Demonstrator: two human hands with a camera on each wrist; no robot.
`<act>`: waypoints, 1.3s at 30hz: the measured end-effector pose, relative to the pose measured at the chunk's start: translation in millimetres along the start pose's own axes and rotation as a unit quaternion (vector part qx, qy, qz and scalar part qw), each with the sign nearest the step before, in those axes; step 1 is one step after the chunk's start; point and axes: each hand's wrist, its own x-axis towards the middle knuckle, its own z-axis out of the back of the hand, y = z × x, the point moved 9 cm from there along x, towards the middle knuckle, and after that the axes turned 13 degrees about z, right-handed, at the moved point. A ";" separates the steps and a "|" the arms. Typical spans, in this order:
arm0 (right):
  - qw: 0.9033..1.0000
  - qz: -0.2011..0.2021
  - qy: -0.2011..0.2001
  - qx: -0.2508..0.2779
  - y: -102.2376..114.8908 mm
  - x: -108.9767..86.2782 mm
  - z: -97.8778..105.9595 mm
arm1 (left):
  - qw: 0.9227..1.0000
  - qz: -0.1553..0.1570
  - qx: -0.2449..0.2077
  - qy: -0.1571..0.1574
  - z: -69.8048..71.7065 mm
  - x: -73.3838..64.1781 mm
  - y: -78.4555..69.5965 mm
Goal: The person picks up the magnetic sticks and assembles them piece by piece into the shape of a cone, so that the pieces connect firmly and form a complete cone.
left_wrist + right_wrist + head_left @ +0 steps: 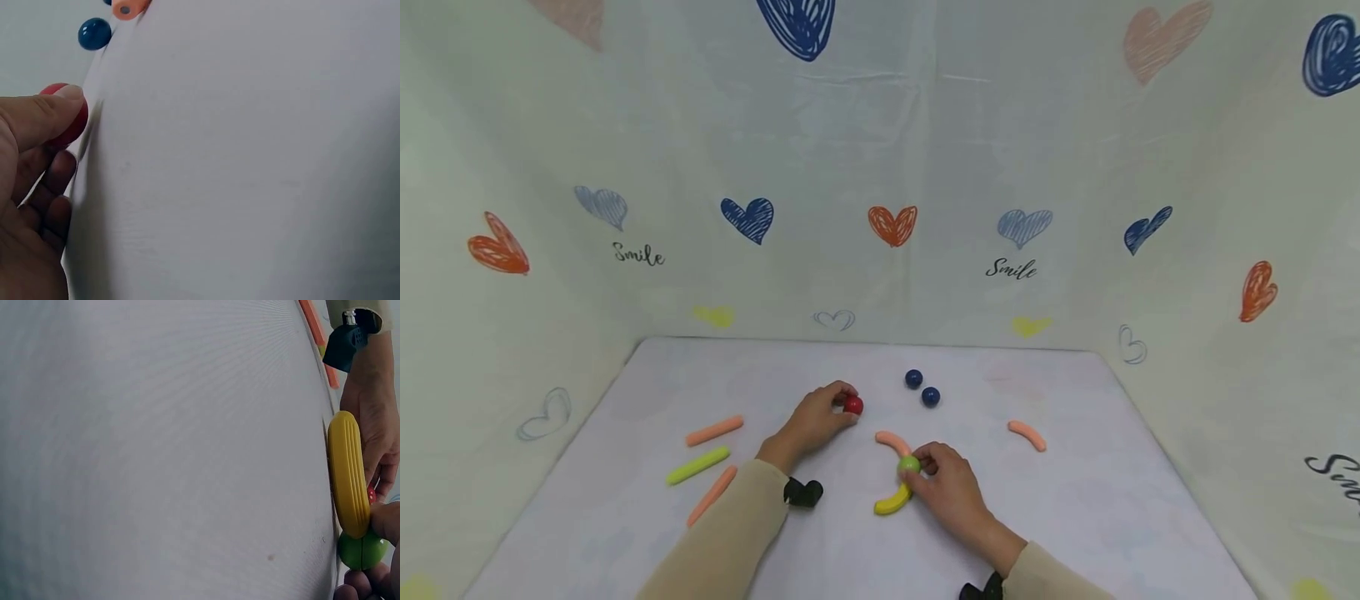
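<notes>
In the head view my left hand [812, 423] pinches a small red ball [853, 405] between thumb and fingers, low over the white table. The left wrist view shows the thumb lying across the red ball [76, 125]. Closer to me, my right hand [953, 493] pinches a green ball [909, 464]. A curved orange piece [891, 441] meets the green ball on its far side, and a curved yellow piece [891, 503] on its near side. Ridges run along the yellow piece [347, 469] in the right wrist view, where the green ball [361, 551] has a seam.
Two dark blue balls [931, 397] sit farther back on the table [1075, 517]. Another curved orange piece [1027, 435] lies to the right. To the left are a straight orange stick [715, 430], a yellow-green stick [697, 466] and a second orange stick [712, 495] beside my left sleeve.
</notes>
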 end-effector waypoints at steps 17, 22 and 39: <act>1.000 0.009 -0.025 0.011 5.4 -1.8 5.4 | 0.998 -0.054 -0.023 -0.001 -15.2 -40.8 -8.2; 1.000 0.009 -0.021 0.010 5.8 -1.6 4.1 | 0.998 -0.059 -0.025 0.007 -22.0 -44.5 -11.4; 1.000 0.003 -0.021 0.012 4.5 -2.0 2.4 | 0.998 -0.055 -0.014 0.017 -27.8 -45.5 -19.8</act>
